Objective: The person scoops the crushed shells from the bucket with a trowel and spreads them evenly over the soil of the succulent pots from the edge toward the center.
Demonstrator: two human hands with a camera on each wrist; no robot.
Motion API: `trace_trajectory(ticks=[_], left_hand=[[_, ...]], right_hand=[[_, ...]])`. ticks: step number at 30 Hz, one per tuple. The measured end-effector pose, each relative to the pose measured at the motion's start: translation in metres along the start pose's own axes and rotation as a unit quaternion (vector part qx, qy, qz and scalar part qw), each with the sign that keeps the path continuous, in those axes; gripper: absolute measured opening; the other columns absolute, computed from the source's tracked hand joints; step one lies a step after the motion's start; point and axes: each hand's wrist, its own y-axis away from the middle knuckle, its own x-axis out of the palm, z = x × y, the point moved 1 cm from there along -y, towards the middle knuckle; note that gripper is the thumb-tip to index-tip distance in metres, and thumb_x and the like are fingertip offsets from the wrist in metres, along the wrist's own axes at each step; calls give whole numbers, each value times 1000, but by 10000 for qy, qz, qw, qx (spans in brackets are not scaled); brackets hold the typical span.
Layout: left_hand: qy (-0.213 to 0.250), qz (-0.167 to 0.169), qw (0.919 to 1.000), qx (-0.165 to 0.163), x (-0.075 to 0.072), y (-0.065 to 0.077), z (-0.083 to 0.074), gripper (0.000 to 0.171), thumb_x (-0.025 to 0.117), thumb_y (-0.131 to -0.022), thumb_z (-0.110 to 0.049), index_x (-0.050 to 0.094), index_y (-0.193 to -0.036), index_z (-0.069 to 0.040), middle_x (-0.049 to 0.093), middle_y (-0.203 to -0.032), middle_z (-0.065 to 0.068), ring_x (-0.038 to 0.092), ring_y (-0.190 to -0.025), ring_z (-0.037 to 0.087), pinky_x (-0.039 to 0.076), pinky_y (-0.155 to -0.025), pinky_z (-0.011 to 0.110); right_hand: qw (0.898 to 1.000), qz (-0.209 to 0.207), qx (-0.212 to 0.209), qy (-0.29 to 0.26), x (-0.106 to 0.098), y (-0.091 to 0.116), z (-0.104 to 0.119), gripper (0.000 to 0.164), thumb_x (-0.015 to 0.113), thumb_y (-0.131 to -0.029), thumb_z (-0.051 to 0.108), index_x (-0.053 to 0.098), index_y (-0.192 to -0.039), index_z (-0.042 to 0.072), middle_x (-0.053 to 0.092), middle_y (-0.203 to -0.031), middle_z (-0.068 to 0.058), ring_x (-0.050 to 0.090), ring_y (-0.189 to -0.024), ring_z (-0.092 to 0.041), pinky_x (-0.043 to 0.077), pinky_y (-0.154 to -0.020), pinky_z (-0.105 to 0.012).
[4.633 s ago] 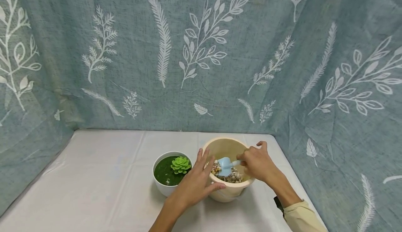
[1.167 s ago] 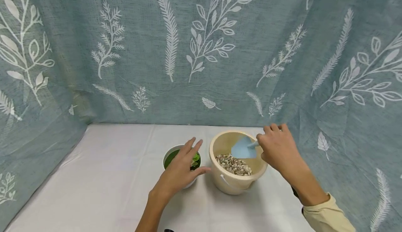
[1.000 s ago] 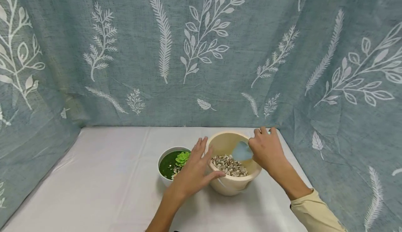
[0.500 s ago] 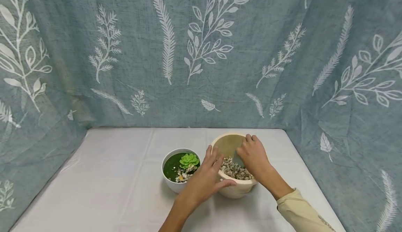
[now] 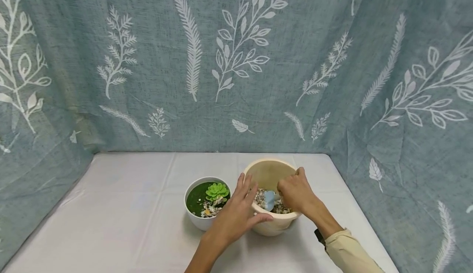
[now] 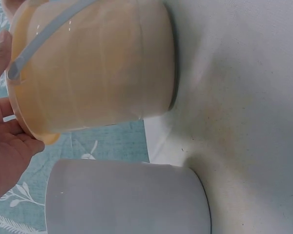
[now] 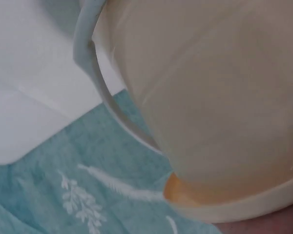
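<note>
My right hand (image 5: pixel 295 191) grips the handle of a small light-blue scoop (image 5: pixel 269 200) inside a cream bucket (image 5: pixel 269 223). The scoop's blade sits among the pebbles (image 5: pixel 260 197), and the hand hides most of its handle. Spread fingers of my left hand (image 5: pixel 236 214) rest at the bucket's left rim, its thumb along the front rim; the left wrist view shows the fingertips (image 6: pixel 35 145) against that rim. Left of the bucket stands a white bowl (image 5: pixel 201 222) with a dark green surface, a bright green succulent (image 5: pixel 217 191) and a patch of pebbles (image 5: pixel 209 210) in front of it.
Both containers stand on a white-covered table (image 5: pixel 111 211). A blue-grey curtain (image 5: pixel 155 59) with white leaf prints encloses the back and sides. The bucket's pale carrying handle (image 6: pixel 53 29) hangs down its outside.
Pebbles now lie in the bowl beside the succulent, where 4.6 seconds ago that patch was bare. The scoop has gone from above the pebbles down into them. My left hand has returned to the rim.
</note>
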Motion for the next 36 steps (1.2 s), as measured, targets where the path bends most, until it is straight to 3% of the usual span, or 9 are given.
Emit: trace_trajectory(ticks=[5, 10, 15, 21, 25, 36], left_hand=[[32, -99, 9999, 19, 2, -1, 2, 95, 73, -89, -60, 44, -157, 0, 26, -172, 22, 22, -161, 46, 52, -112, 56], [51, -188, 9998, -6, 0, -1, 3, 94, 74, -88, -59, 46, -156, 0, 25, -173, 20, 22, -161, 44, 52, -111, 55], [195, -117, 9997, -32, 1, -1, 3, 95, 74, -88, -59, 45, -156, 0, 23, -174, 20, 20, -162, 44, 49, -115, 55], [246, -80, 9996, -82, 2, 0, 2, 98, 74, -87, -61, 42, -159, -1, 21, -175, 19, 17, -163, 42, 46, -118, 56], [219, -113, 9996, -116, 2, 1, 3, 97, 74, -87, -61, 42, -160, -5, 19, -175, 19, 15, -163, 41, 43, -119, 57], [335, -77, 9991, -253, -9, 11, 12, 105, 76, -87, -58, 33, -162, 1, 17, -175, 19, 10, -164, 39, 31, -127, 59]], right_hand=[[9998, -113, 189, -26, -14, 5, -5, 29, 80, -70, -8, 69, -62, 18, 61, -56, 7, 54, -57, -16, 35, -97, -66], [9989, -201, 220, -355, -31, 13, -10, 21, 81, -78, -3, 83, -81, 17, 77, -73, 4, 66, -67, -19, 36, -96, -65], [9970, -176, 347, -672, -43, 20, -13, 18, 80, -84, 1, 84, -87, 18, 79, -79, 5, 68, -71, -16, 35, -96, -66], [9971, -365, 395, -547, -59, 31, -24, 20, 79, -86, 1, 82, -82, 20, 76, -73, 5, 63, -64, -11, 37, -94, -67], [9953, -298, 550, -737, -72, 36, -32, 20, 75, -88, -1, 84, -91, 17, 79, -78, 4, 66, -69, -13, 36, -96, -70], [9942, -308, 705, -755, -105, 46, -29, 25, 72, -89, -3, 85, -96, 16, 78, -78, 5, 67, -71, -14, 34, -99, -75]])
